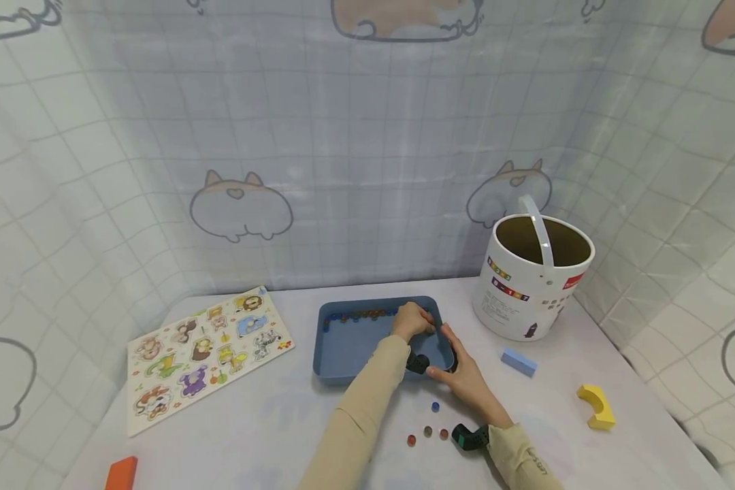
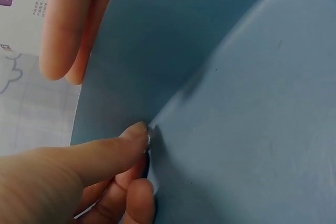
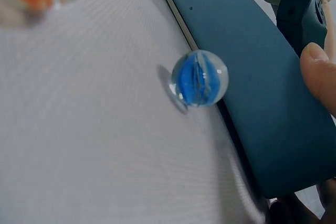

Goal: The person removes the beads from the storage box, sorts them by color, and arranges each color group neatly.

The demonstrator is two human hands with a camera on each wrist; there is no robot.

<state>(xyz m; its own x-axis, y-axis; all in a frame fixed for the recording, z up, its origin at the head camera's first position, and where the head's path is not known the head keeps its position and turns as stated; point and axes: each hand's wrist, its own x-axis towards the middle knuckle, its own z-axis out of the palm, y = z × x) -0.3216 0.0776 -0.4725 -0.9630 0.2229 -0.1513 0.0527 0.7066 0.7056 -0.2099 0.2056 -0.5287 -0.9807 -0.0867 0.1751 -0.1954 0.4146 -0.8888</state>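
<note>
My left hand [image 1: 413, 321] reaches into the blue tray [image 1: 349, 378], low by its right inner wall. In the left wrist view its thumb and fingertips [image 2: 134, 140] pinch a small clear marble [image 2: 149, 139], mostly hidden by them. Around the tray's front right corner is my right hand [image 1: 468, 384], thumb on the front wall and fingers along the right side. A row of blue and amber marbles [image 1: 367, 314] lines the tray's back wall. Close in front of the tray lies a blue-swirled marble [image 3: 199, 78].
Several loose marbles, among them a red marble [image 1: 412, 440], lie nearer me. A white bucket [image 1: 514, 306] stands back right, with a blue block [image 1: 518, 362] and yellow arch block [image 1: 597, 407] before it. Left are an animal puzzle board [image 1: 220, 388] and an orange block [image 1: 121, 473].
</note>
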